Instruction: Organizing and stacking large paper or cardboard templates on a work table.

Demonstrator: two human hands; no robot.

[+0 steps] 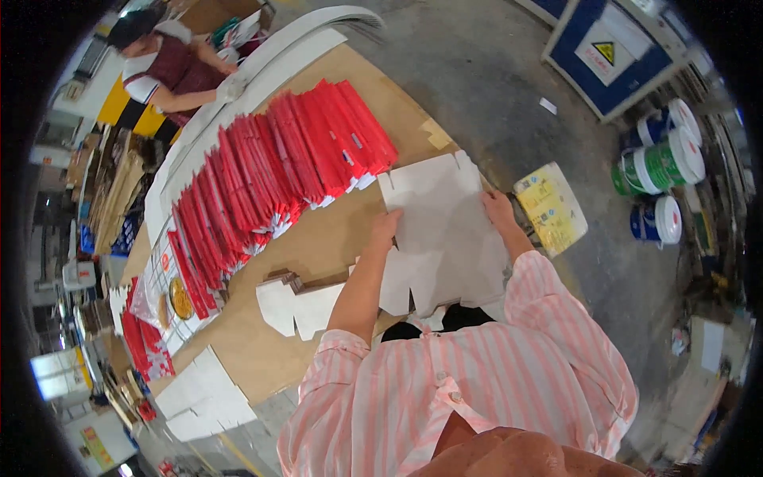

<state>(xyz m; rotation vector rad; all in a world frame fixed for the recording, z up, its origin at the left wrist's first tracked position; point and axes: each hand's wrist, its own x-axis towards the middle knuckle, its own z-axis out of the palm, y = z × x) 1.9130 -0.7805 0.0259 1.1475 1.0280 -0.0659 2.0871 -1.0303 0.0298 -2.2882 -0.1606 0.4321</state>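
Observation:
A flat, die-cut cardboard box blank point(449, 222), pale grey with slots and flaps, lies in front of my body at the table's right edge. My left hand point(387, 226) is closed on its left edge. At the opposite edge, my right hand point(498, 208) grips the board near its upper right corner, the fingertips partly hidden. Left of my left forearm sits a low stack of similar white box blanks point(306, 308). Beyond my hands, a long row of red flat packages point(270, 155) leans tightly together on the brown tabletop point(318, 230).
Another person point(171, 67) works across the table, a gloved hand on long white strips point(274, 67). More white board point(205, 397) lies at the near left corner. A yellow-topped stool point(552, 207) stands to my right, with several buckets point(660, 167) and a blue cabinet point(612, 56) beyond.

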